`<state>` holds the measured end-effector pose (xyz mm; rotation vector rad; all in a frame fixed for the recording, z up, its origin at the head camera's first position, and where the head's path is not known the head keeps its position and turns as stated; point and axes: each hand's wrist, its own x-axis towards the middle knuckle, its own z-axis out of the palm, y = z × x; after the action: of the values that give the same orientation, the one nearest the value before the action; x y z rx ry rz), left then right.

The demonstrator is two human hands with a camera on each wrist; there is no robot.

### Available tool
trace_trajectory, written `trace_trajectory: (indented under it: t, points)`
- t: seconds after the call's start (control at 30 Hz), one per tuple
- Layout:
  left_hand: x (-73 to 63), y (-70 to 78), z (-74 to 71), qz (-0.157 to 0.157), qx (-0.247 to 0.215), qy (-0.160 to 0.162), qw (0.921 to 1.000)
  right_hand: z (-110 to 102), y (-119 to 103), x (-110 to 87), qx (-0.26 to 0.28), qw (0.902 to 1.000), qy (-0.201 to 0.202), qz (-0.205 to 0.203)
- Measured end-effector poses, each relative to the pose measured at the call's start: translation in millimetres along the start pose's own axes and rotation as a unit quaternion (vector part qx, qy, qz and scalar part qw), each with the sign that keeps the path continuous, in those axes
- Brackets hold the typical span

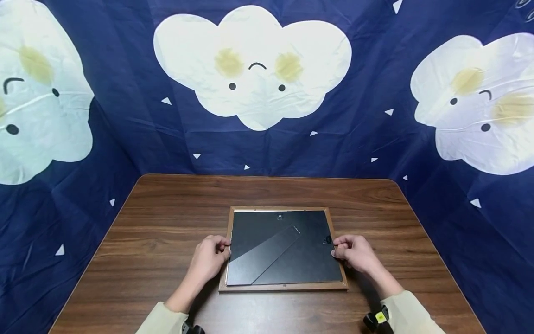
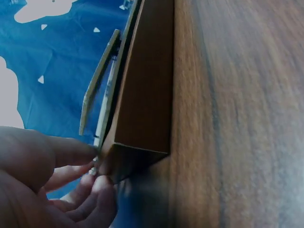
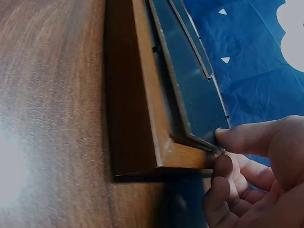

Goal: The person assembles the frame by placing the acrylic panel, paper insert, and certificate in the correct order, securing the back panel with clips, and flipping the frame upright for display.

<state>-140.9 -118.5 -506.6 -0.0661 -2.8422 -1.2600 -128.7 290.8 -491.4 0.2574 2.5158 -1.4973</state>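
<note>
A wooden picture frame (image 1: 283, 288) lies face down on the table, its black backing board (image 1: 267, 241) upward. A flap-like easel stand (image 1: 263, 260) crosses the board diagonally. At the frame's left side, my left hand (image 1: 208, 257) pinches the board's edge between thumb and fingers. On the opposite side my right hand (image 1: 356, 253) pinches the other edge, with the thumb (image 3: 230, 137) on top of the board. In the right wrist view the board's near edge sits slightly raised from the wooden rim (image 3: 159, 114). Fingertips partly hide both gripped spots.
The brown wood-grain table (image 1: 175, 208) has rounded far corners. Behind it and at both sides hangs a dark blue cloth (image 1: 267, 153) with white clouds and small triangles. A small metal hanger (image 1: 280, 216) sits near the board's far edge.
</note>
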Motion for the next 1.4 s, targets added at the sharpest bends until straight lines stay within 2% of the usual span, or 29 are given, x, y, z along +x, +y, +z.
trace_trajectory:
  t: [0.13,0.37,0.47,0.6,0.63,0.77,0.87,1.07,1.17,1.4]
  points:
    - [1.9,-3.4,-0.8,-0.021,-0.016,-0.003,0.9996,3.2,-0.5,1.8,-0.004,0.9998,0.015,-0.011]
    - [2.2,-4.8,0.1,-0.024,-0.03,0.0,0.9993,8.4,1.5,3.4,-0.042,0.9968,0.062,-0.028]
    - [0.1,-5.6,-1.9,-0.039,-0.085,-0.021,0.9954,8.9,2.9,2.7,-0.049,0.9962,0.067,-0.023]
    - [-4.2,-7.6,-10.2,-0.056,-0.173,-0.077,0.9803,8.5,3.4,2.5,-0.05,0.9963,0.067,-0.02]
    - [-5.8,-8.0,-12.5,-0.056,-0.177,-0.087,0.9787,8.4,3.8,2.7,-0.051,0.9962,0.067,-0.021]
    - [-13.3,-7.7,-18.8,-0.042,-0.124,-0.11,0.9852,9.3,5.6,3.7,-0.055,0.9957,0.069,-0.027]
    - [-20.3,-5.0,-20.4,-0.028,-0.071,-0.107,0.9913,10.6,6.8,3.5,-0.052,0.996,0.067,-0.03]
    - [-35.2,7.3,-21.8,-0.003,-0.008,-0.105,0.9944,11.3,7.6,1.7,-0.043,0.9966,0.066,-0.025]
    - [-38.2,12.4,-20.3,-0.009,-0.017,-0.106,0.9942,11.4,7.7,0.2,-0.044,0.9965,0.067,-0.024]
    - [-33.6,15.9,-13.6,-0.053,-0.112,-0.085,0.9887,11.6,9.4,-2.8,-0.024,0.9973,0.068,-0.014]
